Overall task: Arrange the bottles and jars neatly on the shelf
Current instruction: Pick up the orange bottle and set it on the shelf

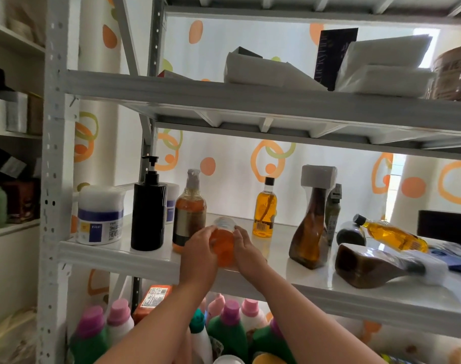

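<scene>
Shelf (119,254) across mid-frame, orange bottle (222,249) held over its front edge at centre.
At right a brown bottle (368,266) lies on its side; at left stand a pump bottle (148,219) and a white jar (100,216). Left hand (197,256) and right hand (247,254) each curl round the orange bottle, one on either side.

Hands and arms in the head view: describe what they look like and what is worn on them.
The left-hand grip and right-hand grip are bare: no gloves, and no ring shows. The left forearm and right forearm are bare too, with no sleeve, watch or bracelet in view up to the bottom edge of the picture.
</scene>
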The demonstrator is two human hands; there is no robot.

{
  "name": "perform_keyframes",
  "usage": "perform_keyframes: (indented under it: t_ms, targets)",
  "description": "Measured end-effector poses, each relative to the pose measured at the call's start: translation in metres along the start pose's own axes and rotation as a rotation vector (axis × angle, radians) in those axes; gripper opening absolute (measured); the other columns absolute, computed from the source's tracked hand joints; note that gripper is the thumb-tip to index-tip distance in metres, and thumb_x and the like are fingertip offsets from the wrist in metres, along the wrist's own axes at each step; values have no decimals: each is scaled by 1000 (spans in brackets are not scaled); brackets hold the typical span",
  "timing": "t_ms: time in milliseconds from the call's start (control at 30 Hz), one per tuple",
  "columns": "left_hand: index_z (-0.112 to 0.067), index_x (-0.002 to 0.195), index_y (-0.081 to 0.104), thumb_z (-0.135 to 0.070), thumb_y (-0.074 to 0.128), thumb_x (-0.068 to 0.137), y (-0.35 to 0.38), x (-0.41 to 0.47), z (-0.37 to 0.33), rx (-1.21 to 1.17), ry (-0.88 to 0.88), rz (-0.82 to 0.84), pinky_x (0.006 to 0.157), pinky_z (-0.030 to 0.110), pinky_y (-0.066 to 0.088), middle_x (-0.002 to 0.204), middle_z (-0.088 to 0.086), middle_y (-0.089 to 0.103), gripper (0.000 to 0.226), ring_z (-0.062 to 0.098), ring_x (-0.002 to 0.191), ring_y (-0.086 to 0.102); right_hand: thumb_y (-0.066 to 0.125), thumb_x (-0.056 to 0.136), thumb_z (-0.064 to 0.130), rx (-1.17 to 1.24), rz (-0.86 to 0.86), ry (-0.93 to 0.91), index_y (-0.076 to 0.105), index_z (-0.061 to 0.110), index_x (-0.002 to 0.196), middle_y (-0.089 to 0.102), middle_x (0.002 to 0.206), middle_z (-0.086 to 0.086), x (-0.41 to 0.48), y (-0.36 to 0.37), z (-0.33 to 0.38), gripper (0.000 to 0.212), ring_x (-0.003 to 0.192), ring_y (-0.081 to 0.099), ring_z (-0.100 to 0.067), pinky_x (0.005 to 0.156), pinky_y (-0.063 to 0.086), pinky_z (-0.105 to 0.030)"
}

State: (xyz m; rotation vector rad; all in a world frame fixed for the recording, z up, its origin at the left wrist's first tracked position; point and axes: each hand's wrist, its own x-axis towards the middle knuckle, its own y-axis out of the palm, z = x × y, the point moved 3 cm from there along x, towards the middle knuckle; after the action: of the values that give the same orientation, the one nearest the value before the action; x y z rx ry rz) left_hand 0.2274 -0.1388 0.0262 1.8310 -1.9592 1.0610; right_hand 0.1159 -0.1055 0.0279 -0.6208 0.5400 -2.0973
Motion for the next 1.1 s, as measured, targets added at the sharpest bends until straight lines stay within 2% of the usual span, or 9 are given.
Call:
perform_keyframes:
  t_ms: [133, 333, 433, 533, 600, 667, 800, 1000, 1100]
  targets:
    - [-18, 134, 49, -14, 51, 94, 6, 0, -4, 64, 87, 28, 100, 34, 44, 131, 4, 59, 40, 21, 120, 56, 10, 99, 43, 18, -10, 0, 26, 23, 137, 53, 128, -18, -5, -5, -2, 46, 117, 51, -35, 106, 33, -50]
    - [-16, 134, 50, -10, 54, 92, 1, 6, -3, 104, 59, 38, 102, 40, 46, 132, 6, 58, 43, 23, 122, 53, 17, 99, 40, 73, 25, 14, 26, 17, 135, 52, 128, -20, -3, -4, 1, 44, 115, 52, -33, 102, 40, -46]
    - [-16, 135, 48, -14, 56, 91, 1, 5, -4, 131, 78, 56, 102, 40, 46, 132, 5, 58, 45, 24, 123, 53, 20, 100, 38, 85, 19, 10, 26, 17, 136, 53, 126, -20, -2, -5, -2, 42, 114, 54, -33, 94, 44, -36]
    - [-15, 135, 48, -15, 57, 91, 4, 2, -9, 112, 74, 51, 103, 36, 43, 131, 6, 59, 45, 24, 122, 54, 26, 99, 34, 81, 6, 7, 25, 21, 140, 54, 126, -18, -3, -6, -6, 43, 113, 54, -31, 83, 38, -29]
    - [-13, 134, 49, -13, 55, 91, 6, 0, -13, 92, 73, 39, 103, 36, 42, 131, 7, 59, 43, 24, 122, 54, 28, 98, 34, 110, 1, 12, 25, 22, 143, 52, 131, -16, -2, -7, -9, 46, 118, 51, -31, 91, 38, -30]
    - [-13, 135, 47, -15, 54, 92, 7, -2, -14, 84, 66, 34, 104, 38, 44, 132, 7, 58, 44, 24, 122, 53, 26, 98, 40, 191, 27, 28, 26, 23, 143, 48, 137, -14, 0, -5, -9, 49, 122, 48, -30, 104, 38, -37]
    - [-15, 135, 48, -17, 51, 94, 8, -4, -12, 90, 71, 15, 102, 38, 43, 132, 7, 58, 41, 25, 121, 54, 31, 91, 60, 282, 144, 38, 19, 26, 145, 44, 139, -16, -1, -2, -5, 65, 122, 48, -33, 104, 40, -48]
    - [-16, 132, 51, -17, 54, 91, 6, -6, -17, 99, 90, -9, 104, 38, 40, 136, 5, 54, 41, 24, 127, 50, 29, 93, 58, 218, 143, 12, 17, 25, 147, 43, 143, -12, -2, -6, -9, 64, 126, 45, -31, 108, 35, -43]
    - [-13, 122, 59, -8, 59, 85, 7, -17, -38, 13, 266, -147, 101, 38, 43, 130, 6, 59, 37, 24, 122, 54, 39, 95, 47, 88, 22, -138, 30, 25, 143, 50, 138, -8, -14, -19, -8, 54, 123, 49, -26, 102, 39, -35]
